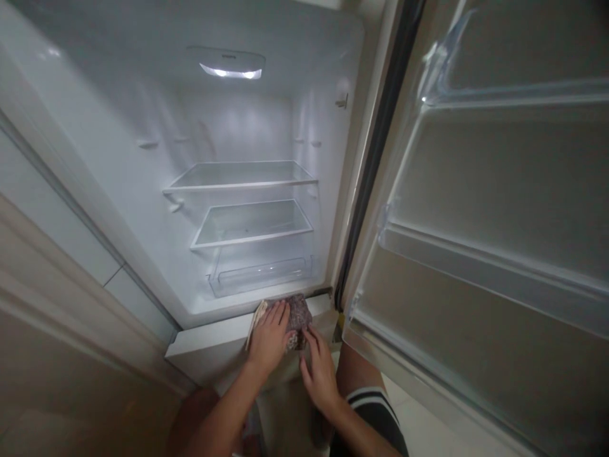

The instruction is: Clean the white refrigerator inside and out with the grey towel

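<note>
A folded, patterned brown-grey cloth (299, 310) with a pale edge lies on the white front ledge (209, 338) below the fridge's opening. My left hand (271, 336) rests on top of the cloth, fingers close together over it and thumb along its near side, gripping it against the ledge. To the right, my right hand (318, 371) has its fingers apart, and its fingertips touch or nearly touch the cloth's lower right corner. The cloth's underside is hidden. Behind the ledge stands the lit fridge compartment (242, 120).
Two glass shelves (240, 185) and a clear drawer (261, 276) sit inside the fridge. Its open door (476, 184) with clear door bins (495, 279) stands on the right. White tiled wall (80, 222) is on the left. My knees flank the ledge from below.
</note>
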`<state>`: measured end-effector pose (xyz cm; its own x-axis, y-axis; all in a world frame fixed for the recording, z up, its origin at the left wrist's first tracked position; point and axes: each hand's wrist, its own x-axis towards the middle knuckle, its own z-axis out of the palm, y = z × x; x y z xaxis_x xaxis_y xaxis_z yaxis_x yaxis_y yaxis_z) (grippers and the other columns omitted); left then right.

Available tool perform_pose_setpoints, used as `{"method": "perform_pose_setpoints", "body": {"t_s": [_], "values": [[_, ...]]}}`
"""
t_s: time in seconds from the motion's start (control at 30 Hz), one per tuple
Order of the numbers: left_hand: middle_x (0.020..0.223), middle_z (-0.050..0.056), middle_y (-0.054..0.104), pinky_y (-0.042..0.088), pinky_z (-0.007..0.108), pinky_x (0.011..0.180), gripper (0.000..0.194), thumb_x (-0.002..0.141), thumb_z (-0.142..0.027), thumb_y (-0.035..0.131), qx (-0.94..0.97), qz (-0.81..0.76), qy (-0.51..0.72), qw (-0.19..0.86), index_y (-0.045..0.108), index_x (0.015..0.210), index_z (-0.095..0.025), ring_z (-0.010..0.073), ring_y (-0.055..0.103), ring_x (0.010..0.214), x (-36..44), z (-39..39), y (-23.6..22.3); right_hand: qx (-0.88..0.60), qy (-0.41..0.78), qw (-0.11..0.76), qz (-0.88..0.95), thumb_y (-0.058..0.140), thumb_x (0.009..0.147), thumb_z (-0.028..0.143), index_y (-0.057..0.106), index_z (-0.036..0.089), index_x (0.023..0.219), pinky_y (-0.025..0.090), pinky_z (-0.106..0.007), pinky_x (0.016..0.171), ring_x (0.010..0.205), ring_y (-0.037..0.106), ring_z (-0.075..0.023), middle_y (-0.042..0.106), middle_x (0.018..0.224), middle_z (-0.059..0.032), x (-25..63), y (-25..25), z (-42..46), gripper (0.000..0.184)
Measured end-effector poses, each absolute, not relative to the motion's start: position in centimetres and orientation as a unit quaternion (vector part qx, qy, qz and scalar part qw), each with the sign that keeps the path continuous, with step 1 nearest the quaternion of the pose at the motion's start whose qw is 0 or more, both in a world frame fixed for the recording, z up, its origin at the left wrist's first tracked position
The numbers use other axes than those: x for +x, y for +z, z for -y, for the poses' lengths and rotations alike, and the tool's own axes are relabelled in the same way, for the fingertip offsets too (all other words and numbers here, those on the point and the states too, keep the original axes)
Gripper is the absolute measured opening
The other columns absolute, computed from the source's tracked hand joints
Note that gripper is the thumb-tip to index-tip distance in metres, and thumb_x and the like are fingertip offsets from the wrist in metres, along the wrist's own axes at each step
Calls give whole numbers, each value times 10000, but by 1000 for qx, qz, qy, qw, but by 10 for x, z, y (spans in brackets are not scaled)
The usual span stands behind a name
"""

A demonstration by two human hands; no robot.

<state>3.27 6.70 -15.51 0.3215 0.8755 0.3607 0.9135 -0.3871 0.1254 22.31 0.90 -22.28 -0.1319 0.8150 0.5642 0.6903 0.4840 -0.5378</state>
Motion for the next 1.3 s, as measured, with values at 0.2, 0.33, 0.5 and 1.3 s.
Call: {"method": "perform_pose_setpoints", "body": {"t_s": [0.2, 0.33, 0.5, 1.3], "values": [[1619, 169, 630, 499, 493, 1264, 651, 904, -51, 566, -839, 502, -211, 1, 631, 1544, -144, 285, 596, 1520, 123, -108, -155, -521, 92, 423, 735, 511, 973, 92, 463, 247, 1625, 615, -417, 1165, 1400, 663, -257, 640, 1515, -125, 242, -266, 20, 671], [1557, 116, 694, 543, 433, 1221, 639, 868, -33, 577, -847, 481, -224, -18, 702, 1472, -199, 245, 675, 1432, 120, -108, -144, -516, 92, 420, 741, 510, 972, 94, 499, 264, 1563, 653, -371, 1090, 1305, 723, -241, 704, 1410, -100, 247, -279, 21, 615], [1518, 109, 722, 581, 464, 1185, 652, 834, -64, 546, -821, 512, -254, -7, 727, 1447, -193, 276, 711, 1382, 33, -70, -152, -510, 71, 421, 747, 530, 968, 99, 523, 283, 1501, 674, -352, 1028, 1238, 751, -237, 731, 1342, -81, 269, -294, 25, 564], [1688, 386, 415, 261, 560, 1370, 835, 1030, -376, 619, -288, 712, -598, 229, 304, 1627, 115, 430, 364, 1644, -153, -138, 166, -382, -100, 371, 840, 621, 947, 184, 648, 226, 1184, 441, -394, 924, 1040, 614, -267, 728, 1149, -80, 116, -195, -107, 242]]}}
